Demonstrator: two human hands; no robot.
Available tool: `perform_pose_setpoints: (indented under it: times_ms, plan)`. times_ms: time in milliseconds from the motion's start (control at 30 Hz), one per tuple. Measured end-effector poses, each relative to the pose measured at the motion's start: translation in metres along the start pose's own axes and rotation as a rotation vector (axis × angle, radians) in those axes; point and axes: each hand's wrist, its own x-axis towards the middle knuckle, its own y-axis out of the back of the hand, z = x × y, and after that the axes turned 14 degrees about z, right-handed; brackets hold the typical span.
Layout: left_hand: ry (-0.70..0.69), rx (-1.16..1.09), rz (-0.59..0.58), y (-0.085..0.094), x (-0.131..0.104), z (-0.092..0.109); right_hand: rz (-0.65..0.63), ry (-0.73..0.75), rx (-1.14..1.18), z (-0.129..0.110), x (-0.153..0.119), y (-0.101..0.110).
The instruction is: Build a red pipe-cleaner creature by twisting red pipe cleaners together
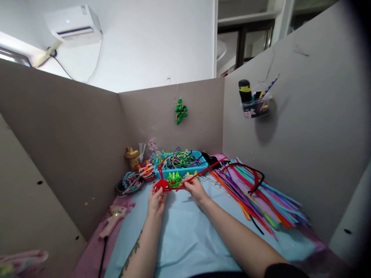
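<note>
My left hand (157, 199) is closed on a red pipe-cleaner piece (162, 184), a rounded coiled shape with a loop standing up from it. My right hand (196, 190) pinches a long red pipe cleaner (206, 169) that slants up to the right from the fingers. More red strand runs low between both hands; whether it is one length, I cannot tell. Just behind and between them sits a green fuzzy figure (175, 180) with pointed ears. A yellow fuzzy figure (191, 175) is partly hidden behind my right hand.
A blue basket (165, 171) of pipe-cleaner scraps stands behind the hands. Bundled pipe cleaners (249, 193) lie right. At left are a dark bowl (121, 189), an orange-and-white fuzzy piece (147, 171) and a pink corded glue gun (113, 221). Grey partitions (171, 135) enclose the table.
</note>
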Motion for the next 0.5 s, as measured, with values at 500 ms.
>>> perform_pose_setpoints:
  times_ms: [500]
  plan:
    - [-0.043, 0.19, -0.334, -0.006, -0.018, -0.014, -0.281, 0.242, -0.622, 0.022, -0.033, -0.017]
